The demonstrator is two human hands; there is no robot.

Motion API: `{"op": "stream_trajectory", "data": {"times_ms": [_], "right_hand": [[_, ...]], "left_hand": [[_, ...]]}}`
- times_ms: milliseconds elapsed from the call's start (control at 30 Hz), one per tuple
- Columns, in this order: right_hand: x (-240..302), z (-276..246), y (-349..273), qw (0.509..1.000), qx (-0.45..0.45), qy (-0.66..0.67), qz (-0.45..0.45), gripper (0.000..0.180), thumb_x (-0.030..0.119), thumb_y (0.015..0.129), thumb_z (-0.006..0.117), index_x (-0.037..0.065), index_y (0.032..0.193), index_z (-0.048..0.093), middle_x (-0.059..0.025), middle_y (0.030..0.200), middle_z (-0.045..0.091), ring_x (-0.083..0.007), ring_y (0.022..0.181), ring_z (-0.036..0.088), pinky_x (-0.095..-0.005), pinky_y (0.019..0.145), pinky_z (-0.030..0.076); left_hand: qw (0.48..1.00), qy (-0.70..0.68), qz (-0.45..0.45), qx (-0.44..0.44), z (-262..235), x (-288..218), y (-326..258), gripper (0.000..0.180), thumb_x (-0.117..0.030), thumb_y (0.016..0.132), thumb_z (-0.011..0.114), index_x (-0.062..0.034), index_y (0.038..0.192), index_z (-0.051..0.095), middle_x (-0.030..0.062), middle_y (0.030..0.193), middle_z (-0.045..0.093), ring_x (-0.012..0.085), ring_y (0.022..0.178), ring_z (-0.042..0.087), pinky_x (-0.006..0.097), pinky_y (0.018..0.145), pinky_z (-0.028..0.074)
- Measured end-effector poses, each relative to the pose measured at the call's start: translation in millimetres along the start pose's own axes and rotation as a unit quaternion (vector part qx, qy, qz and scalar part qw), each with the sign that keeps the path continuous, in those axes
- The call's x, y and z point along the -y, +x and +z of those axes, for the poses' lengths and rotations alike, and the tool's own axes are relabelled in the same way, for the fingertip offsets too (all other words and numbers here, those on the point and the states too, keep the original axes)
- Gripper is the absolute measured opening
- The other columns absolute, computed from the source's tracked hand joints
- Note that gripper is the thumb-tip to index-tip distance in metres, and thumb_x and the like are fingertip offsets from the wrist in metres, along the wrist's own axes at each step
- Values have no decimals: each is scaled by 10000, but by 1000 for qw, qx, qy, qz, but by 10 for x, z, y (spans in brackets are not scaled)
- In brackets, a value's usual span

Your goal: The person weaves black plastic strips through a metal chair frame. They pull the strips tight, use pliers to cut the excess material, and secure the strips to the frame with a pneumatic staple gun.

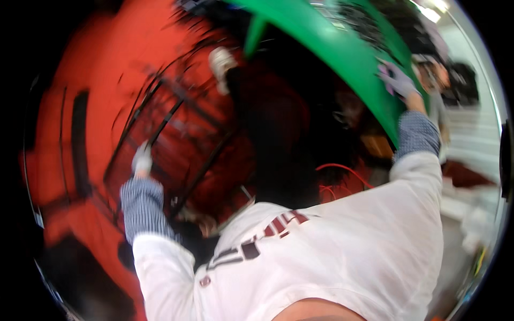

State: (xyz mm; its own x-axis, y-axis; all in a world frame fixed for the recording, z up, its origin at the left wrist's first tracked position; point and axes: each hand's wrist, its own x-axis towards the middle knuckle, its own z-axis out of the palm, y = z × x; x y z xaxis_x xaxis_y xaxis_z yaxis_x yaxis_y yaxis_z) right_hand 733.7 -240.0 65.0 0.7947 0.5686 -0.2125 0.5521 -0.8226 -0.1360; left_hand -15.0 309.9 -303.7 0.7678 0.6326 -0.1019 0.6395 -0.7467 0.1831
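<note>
Pale-gloved, the left hand [142, 159] at the left of the frame meets a bar of a black frame [170, 113]; blur leaves it unclear whether the fingers close around it. The right hand [399, 81], upper right, lies with fingers spread on a green table [321, 45]. Dark strands [364, 24] lie higher up on that table. The black frame, left of centre, stands over a red floor [134, 32]; near its top is a white shoe [220, 64]. A red cable [348, 168] curves right of centre.
</note>
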Motion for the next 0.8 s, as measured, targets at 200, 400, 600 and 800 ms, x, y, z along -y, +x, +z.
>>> {"op": "stream_trajectory", "data": {"times_ms": [200, 400, 600, 800], "right_hand": [[-1160, 154, 870, 995, 1, 83, -48, 546, 335, 924, 709, -14, 1312, 548, -126, 1138, 673, -199, 1010, 641, -327, 906, 497], [-726, -174, 1417, 972, -176, 153, -10, 475, 318, 922, 687, 19, 1275, 580, -71, 1002, 690, -145, 843, 633, -271, 767, 504], [3423, 876, 92, 900, -53, 105, -421, 485, 210, 898, 731, 110, 1351, 588, -131, 1272, 640, -238, 1077, 637, -356, 939, 509], [5334, 2438, -344, 789, 81, -116, -597, 503, 454, 846, 699, 168, 1252, 616, -105, 1081, 600, -293, 1035, 610, -412, 894, 516]], "left_hand": [[944, -125, -290, 94, -494, -813, 234, 430, -383, 1015, 334, -309, 1379, 552, 16, 1407, 573, 295, 1294, 534, 473, 1052, 420], [930, -156, -286, 172, -379, -717, 707, 453, -417, 1042, 316, -206, 1333, 592, 44, 1369, 595, 313, 1282, 539, 483, 1042, 437], [868, -346, -355, 44, -156, -743, 906, 368, -444, 992, 543, -216, 1237, 695, 59, 1256, 681, 296, 1150, 641, 451, 983, 511], [729, -614, -292, -78, -422, -929, 637, 292, -327, 943, 689, -153, 1175, 727, 6, 1009, 764, 134, 947, 692, 364, 883, 519]]}}
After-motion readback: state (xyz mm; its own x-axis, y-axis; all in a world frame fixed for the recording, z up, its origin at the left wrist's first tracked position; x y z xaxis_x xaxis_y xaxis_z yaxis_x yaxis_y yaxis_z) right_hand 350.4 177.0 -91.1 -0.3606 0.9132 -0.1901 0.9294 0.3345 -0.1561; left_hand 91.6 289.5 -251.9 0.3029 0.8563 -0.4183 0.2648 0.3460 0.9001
